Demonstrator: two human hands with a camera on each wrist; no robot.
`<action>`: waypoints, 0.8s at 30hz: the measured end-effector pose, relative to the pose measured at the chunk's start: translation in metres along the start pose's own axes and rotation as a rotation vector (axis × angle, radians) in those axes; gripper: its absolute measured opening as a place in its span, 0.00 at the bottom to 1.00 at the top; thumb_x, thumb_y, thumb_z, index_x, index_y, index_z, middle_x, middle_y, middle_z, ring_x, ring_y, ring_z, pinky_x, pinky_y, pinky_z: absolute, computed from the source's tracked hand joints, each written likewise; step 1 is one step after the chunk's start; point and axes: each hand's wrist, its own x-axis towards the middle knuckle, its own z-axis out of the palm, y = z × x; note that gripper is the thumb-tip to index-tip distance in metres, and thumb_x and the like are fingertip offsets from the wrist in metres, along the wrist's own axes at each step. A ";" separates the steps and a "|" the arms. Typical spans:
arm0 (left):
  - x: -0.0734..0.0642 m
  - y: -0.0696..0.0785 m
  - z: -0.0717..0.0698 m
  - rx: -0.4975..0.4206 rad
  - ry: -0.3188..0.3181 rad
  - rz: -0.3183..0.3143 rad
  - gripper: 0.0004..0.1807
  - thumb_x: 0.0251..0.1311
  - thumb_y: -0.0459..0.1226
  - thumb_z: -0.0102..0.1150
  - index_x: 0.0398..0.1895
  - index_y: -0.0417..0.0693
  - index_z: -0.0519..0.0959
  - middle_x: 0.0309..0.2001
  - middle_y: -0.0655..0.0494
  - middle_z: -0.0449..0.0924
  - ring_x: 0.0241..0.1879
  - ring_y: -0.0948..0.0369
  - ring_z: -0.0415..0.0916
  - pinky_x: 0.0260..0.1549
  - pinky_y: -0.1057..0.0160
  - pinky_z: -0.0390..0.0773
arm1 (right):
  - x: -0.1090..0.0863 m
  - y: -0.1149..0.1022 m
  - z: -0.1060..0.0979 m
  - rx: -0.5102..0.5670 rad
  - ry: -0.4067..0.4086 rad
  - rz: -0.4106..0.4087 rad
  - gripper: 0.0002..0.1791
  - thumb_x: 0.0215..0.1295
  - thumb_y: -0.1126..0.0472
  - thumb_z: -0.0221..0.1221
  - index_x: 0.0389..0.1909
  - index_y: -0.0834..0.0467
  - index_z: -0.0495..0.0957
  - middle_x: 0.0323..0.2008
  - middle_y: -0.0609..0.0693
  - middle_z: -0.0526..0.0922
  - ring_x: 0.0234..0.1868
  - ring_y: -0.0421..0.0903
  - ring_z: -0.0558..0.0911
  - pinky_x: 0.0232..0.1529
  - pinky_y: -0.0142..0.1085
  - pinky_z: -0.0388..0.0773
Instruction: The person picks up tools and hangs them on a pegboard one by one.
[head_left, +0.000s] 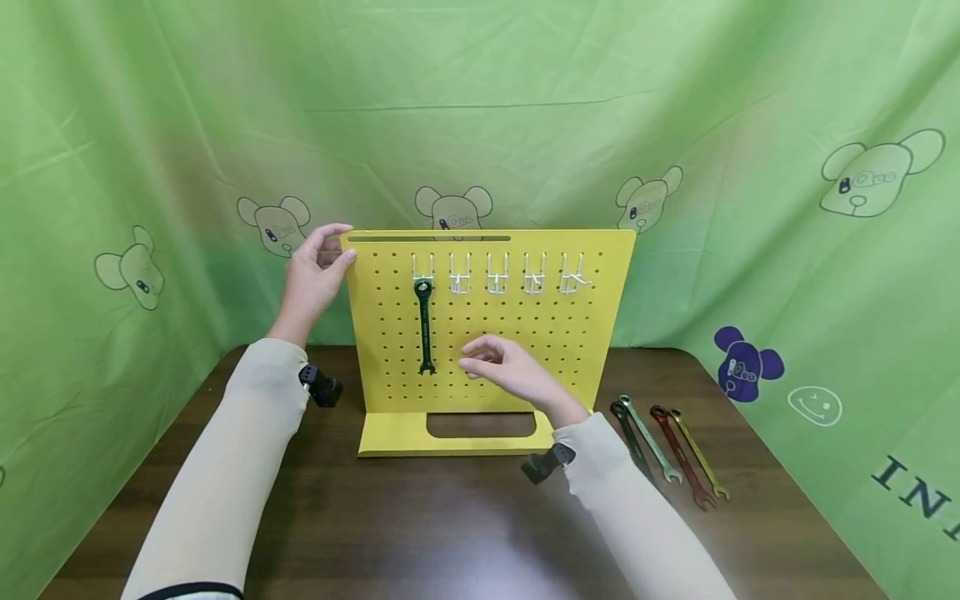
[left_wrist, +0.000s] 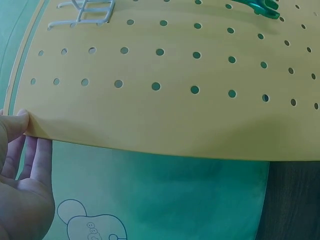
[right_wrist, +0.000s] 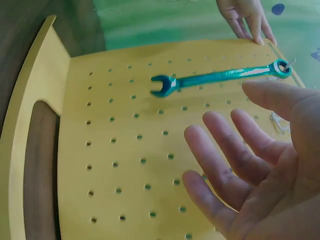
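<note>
A yellow pegboard stands upright on the table, and my left hand pinches its upper left corner. The left wrist view shows the thumb on the front face and the other fingers behind the edge. One green combination wrench hangs by its ring end from the leftmost white hook, open jaw down. My right hand is in front of the board, to the right of the wrench's lower end. Its fingers are spread and relaxed, holding nothing, as the right wrist view shows.
Several more white hooks line the board's upper part. On the table to the right lie a dark wrench, a silver-green wrench, a red wrench and a yellow wrench. Green printed cloth surrounds the table.
</note>
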 end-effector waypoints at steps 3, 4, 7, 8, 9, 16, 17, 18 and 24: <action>0.000 -0.001 0.001 -0.005 0.002 0.002 0.20 0.70 0.33 0.58 0.64 0.49 0.75 0.52 0.43 0.78 0.50 0.53 0.76 0.50 0.57 0.78 | -0.008 0.007 -0.006 -0.030 0.002 0.009 0.24 0.70 0.52 0.62 0.59 0.64 0.75 0.48 0.62 0.83 0.49 0.57 0.82 0.56 0.54 0.76; 0.000 -0.001 0.001 -0.004 0.004 0.003 0.20 0.70 0.33 0.58 0.64 0.49 0.75 0.52 0.44 0.78 0.50 0.53 0.76 0.50 0.57 0.78 | -0.010 0.009 -0.008 -0.040 0.001 0.011 0.24 0.70 0.52 0.62 0.59 0.64 0.75 0.48 0.62 0.83 0.48 0.57 0.82 0.55 0.53 0.76; 0.000 -0.002 0.001 -0.008 0.004 0.001 0.20 0.70 0.33 0.58 0.64 0.49 0.75 0.52 0.44 0.78 0.49 0.54 0.76 0.50 0.58 0.78 | -0.020 0.016 -0.016 -0.056 0.001 0.028 0.24 0.70 0.52 0.62 0.58 0.65 0.76 0.47 0.63 0.83 0.48 0.59 0.82 0.53 0.51 0.77; 0.000 -0.001 0.001 -0.011 0.004 0.001 0.20 0.70 0.33 0.58 0.64 0.49 0.75 0.52 0.44 0.78 0.49 0.54 0.76 0.50 0.58 0.78 | -0.023 0.019 -0.019 -0.055 0.001 0.030 0.24 0.70 0.53 0.62 0.58 0.65 0.76 0.45 0.62 0.83 0.48 0.60 0.81 0.53 0.50 0.77; 0.000 -0.001 0.001 -0.011 0.005 0.000 0.20 0.70 0.33 0.58 0.64 0.49 0.75 0.52 0.45 0.78 0.50 0.54 0.76 0.50 0.58 0.78 | -0.026 0.022 -0.023 -0.065 0.002 0.036 0.24 0.70 0.52 0.62 0.57 0.65 0.76 0.44 0.60 0.83 0.47 0.59 0.82 0.52 0.49 0.77; 0.000 -0.001 0.001 -0.010 0.007 -0.008 0.20 0.70 0.34 0.59 0.64 0.50 0.75 0.52 0.45 0.78 0.49 0.54 0.76 0.50 0.59 0.78 | -0.046 0.040 -0.048 -0.086 -0.002 0.056 0.22 0.72 0.55 0.61 0.56 0.69 0.75 0.40 0.56 0.83 0.43 0.57 0.82 0.52 0.52 0.78; 0.001 -0.001 0.001 -0.010 0.006 -0.008 0.20 0.70 0.34 0.59 0.64 0.50 0.75 0.53 0.45 0.78 0.49 0.54 0.76 0.50 0.59 0.78 | -0.049 0.043 -0.051 -0.089 0.000 0.060 0.22 0.72 0.56 0.60 0.56 0.70 0.75 0.40 0.56 0.83 0.43 0.57 0.83 0.52 0.51 0.79; 0.000 -0.001 0.001 -0.010 0.006 -0.010 0.20 0.70 0.34 0.59 0.64 0.50 0.75 0.53 0.45 0.78 0.49 0.54 0.76 0.50 0.59 0.78 | -0.052 0.045 -0.054 -0.092 0.003 0.065 0.22 0.72 0.56 0.60 0.55 0.70 0.75 0.40 0.56 0.83 0.43 0.57 0.83 0.51 0.50 0.79; 0.000 0.000 0.000 -0.005 0.002 -0.010 0.20 0.71 0.34 0.59 0.64 0.51 0.75 0.53 0.46 0.77 0.50 0.54 0.76 0.50 0.58 0.78 | -0.074 0.059 -0.071 -0.132 0.013 0.126 0.22 0.72 0.55 0.60 0.55 0.69 0.76 0.38 0.53 0.83 0.42 0.56 0.82 0.48 0.48 0.78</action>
